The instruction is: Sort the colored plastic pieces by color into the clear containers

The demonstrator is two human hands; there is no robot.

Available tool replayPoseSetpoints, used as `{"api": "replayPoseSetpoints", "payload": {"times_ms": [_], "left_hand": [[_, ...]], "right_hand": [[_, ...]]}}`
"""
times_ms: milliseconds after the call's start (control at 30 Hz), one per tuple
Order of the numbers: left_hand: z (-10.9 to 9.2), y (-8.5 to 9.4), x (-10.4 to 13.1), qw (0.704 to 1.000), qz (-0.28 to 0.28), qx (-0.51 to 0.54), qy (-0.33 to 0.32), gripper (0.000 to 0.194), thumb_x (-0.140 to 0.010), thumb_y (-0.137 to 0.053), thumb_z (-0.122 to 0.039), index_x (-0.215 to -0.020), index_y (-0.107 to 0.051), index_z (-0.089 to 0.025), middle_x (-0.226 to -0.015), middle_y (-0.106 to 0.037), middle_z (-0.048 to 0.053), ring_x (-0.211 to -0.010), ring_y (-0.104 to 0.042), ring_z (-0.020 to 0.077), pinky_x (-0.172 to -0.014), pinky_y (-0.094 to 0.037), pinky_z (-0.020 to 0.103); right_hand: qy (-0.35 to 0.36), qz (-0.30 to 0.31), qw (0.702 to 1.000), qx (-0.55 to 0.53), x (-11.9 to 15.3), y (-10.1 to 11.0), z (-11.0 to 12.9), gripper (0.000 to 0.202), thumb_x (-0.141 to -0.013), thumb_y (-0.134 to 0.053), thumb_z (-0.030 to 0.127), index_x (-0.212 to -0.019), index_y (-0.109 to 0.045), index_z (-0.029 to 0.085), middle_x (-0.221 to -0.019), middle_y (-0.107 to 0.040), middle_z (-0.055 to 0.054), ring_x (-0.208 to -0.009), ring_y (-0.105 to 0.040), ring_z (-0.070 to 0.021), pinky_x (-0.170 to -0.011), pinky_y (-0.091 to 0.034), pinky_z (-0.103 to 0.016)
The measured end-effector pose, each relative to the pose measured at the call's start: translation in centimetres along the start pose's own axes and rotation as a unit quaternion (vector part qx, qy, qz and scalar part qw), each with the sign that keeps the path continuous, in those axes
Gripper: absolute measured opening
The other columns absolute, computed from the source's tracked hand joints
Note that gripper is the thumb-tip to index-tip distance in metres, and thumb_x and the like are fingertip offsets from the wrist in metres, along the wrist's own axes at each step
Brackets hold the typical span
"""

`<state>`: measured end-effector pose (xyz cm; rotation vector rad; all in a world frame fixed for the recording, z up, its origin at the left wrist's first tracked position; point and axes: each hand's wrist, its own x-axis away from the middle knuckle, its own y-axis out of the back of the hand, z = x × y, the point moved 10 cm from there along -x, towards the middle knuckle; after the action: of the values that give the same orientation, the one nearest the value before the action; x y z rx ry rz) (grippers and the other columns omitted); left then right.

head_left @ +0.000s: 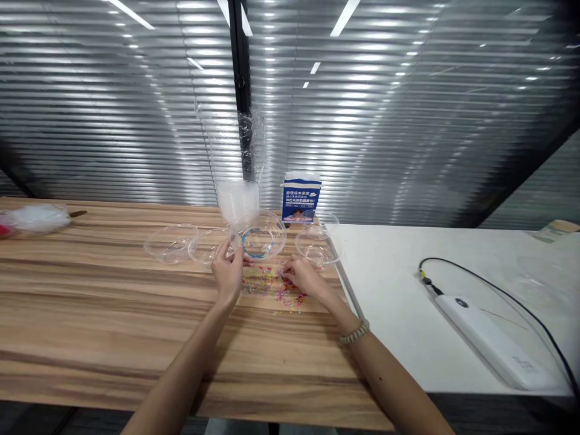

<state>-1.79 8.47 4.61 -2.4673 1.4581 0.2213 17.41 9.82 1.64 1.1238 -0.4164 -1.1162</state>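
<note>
My left hand grips the rim of a clear plastic bowl, tilted up off the wood-grain table. Small blue pieces lie in a ring around the bowl's bottom. Below it, many tiny coloured pieces, yellow, red, pink and orange, are scattered on the wood. My right hand is at the right side of this scatter, its fingertips pinched together low over the table. What sits between those fingertips is too small to make out.
More clear bowls stand left and right of the held one. Behind are a stack of clear cups in a plastic bag and a blue box. A white power bank with a black cable lies on the white table.
</note>
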Motion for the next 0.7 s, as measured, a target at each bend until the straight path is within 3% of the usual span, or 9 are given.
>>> {"api": "replayPoseSetpoints", "payload": {"times_ms": [300, 600, 700], "left_hand": [[0.5, 0.0, -0.1, 1.0, 0.005, -0.014, -0.001, 0.05, -0.078, -0.064, -0.032, -0.123, -0.057, -0.012, -0.081, -0.068, 0.007, -0.049, -0.062, 0.0119, -0.048, -0.055, 0.024], [0.2, -0.1, 0.1, 1.0, 0.007, -0.014, 0.015, 0.05, -0.077, -0.063, -0.028, -0.124, -0.057, -0.011, -0.074, -0.067, 0.004, -0.047, -0.06, 0.012, -0.048, -0.055, 0.025], [0.3, -0.1, 0.2, 1.0, 0.008, -0.012, 0.022, 0.051, -0.077, -0.062, -0.025, -0.125, -0.055, -0.01, -0.075, -0.067, 0.005, -0.048, -0.061, 0.0126, -0.049, -0.055, 0.026]], "right_hand": [[0.017, 0.021, 1.0, 0.0, 0.0, -0.3, 0.8, 0.017, -0.084, -0.057, 0.009, -0.083, -0.073, 0.015, -0.09, -0.066, -0.007, -0.085, -0.059, -0.0167, -0.078, -0.041, -0.024], [0.014, 0.016, 1.0, 0.002, 0.2, -0.4, 0.9, 0.016, -0.082, -0.055, 0.008, -0.085, -0.069, 0.014, -0.096, -0.065, -0.007, -0.087, -0.058, -0.0166, -0.078, -0.039, -0.025], [0.002, -0.018, 1.0, -0.01, 0.3, 0.6, 0.6, 0.014, -0.086, -0.052, 0.011, -0.086, -0.066, 0.013, -0.089, -0.065, -0.007, -0.082, -0.058, -0.0161, -0.074, -0.039, -0.025]]}}
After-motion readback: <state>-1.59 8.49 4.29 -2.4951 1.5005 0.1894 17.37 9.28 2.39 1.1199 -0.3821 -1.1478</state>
